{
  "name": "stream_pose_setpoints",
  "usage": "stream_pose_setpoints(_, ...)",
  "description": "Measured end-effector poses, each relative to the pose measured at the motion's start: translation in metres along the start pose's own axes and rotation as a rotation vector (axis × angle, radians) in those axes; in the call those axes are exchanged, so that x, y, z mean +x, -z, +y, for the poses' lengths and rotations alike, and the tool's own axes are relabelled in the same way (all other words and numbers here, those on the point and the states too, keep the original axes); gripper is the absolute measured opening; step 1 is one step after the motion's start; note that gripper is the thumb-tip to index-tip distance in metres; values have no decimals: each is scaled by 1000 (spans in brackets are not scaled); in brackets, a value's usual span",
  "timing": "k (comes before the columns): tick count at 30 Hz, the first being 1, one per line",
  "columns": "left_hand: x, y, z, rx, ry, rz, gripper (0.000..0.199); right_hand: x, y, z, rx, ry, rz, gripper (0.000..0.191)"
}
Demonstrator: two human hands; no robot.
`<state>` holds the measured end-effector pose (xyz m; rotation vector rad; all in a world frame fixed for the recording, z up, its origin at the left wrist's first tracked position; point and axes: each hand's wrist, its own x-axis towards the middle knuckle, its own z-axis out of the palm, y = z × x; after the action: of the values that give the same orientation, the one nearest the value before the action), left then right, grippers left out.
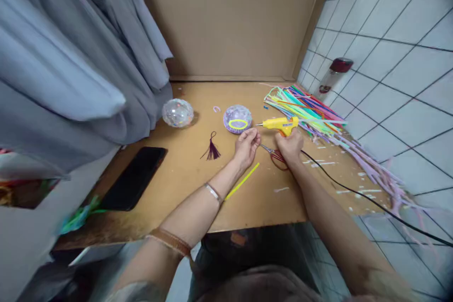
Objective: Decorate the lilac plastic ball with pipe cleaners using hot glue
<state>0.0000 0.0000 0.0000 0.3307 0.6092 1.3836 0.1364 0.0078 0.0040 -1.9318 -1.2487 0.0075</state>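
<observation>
My right hand [290,145] is wrapped round the grip of a yellow hot glue gun [281,124], its nozzle pointing left. Just below the nozzle, my left hand [247,147] has its fingers pinched together; what they hold, if anything, is too small to make out. Close to those fingertips sits a lilac fuzzy ball-like piece [231,112], with a bright yellow ring [238,124] on or in front of it. Red-handled scissors [279,159] lie between my hands, partly under the right one. A straight yellow pipe cleaner [244,180] lies by my left wrist.
A dark tassel [213,149], a small pink curved piece [217,109], a clear decorated ball [177,113] and a black phone [134,178] lie leftward. Many coloured pipe cleaners [307,111] and a red-lidded jar [334,75] are rightward. The gun's black cord [339,182] trails right. Grey cloth hangs left.
</observation>
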Motion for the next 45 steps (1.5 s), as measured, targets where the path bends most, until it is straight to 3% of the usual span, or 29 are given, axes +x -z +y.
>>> stream_pose_setpoints(45,-4,-4,5,13,13,7,20,0,-3,2,1,-56,36,47)
